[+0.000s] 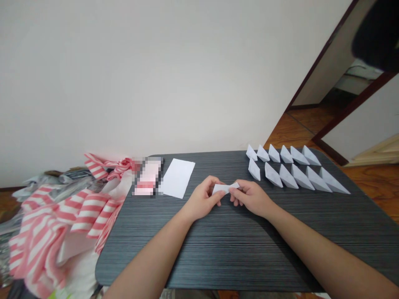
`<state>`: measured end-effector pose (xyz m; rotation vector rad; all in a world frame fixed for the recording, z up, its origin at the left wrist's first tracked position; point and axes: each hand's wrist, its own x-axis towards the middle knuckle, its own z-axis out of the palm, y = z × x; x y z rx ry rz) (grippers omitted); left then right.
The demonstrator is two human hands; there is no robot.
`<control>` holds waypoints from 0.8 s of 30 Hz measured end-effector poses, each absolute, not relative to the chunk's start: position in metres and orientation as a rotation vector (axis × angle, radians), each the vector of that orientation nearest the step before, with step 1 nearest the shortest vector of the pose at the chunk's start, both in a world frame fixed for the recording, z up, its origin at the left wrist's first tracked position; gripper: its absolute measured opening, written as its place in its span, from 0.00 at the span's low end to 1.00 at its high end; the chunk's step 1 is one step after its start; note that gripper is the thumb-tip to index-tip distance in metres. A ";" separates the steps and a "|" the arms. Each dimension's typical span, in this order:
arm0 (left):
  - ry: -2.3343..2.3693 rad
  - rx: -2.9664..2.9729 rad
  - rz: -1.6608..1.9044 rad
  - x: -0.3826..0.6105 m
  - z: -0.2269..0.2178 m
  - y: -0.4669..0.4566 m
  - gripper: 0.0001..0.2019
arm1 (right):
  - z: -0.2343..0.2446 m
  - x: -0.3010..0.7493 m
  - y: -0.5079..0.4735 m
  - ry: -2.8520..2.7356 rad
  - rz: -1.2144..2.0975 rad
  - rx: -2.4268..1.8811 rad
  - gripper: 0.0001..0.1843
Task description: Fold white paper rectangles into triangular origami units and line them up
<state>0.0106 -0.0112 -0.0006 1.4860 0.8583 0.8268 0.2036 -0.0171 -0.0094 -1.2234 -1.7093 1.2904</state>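
Got a small folded white paper (226,188) here, dips mid-length, pinched at both ends, a bit below and right of frame center

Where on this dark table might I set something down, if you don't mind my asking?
Bare patches: table between the forearms, nearer than the left hand and right hand; also behind them, between the white sheet and folded papers. Those two rows crowd the far right.

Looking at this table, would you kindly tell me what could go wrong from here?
The small white paper piece, pinched by the left hand and right hand, might tear if they pull apart too hard.

The two rows of white, pointed folded-paper shapes rest close beyond the right hand, so a careless sweep might knock some out of line.
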 end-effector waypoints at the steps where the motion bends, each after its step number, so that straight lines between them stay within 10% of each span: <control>1: 0.863 1.505 0.814 0.010 0.000 -0.012 0.11 | -0.010 0.204 -0.017 -1.713 1.292 -1.221 0.14; 24: 1.092 1.591 0.743 0.007 -0.003 -0.009 0.16 | -0.017 0.199 -0.020 -1.537 1.224 -1.069 0.10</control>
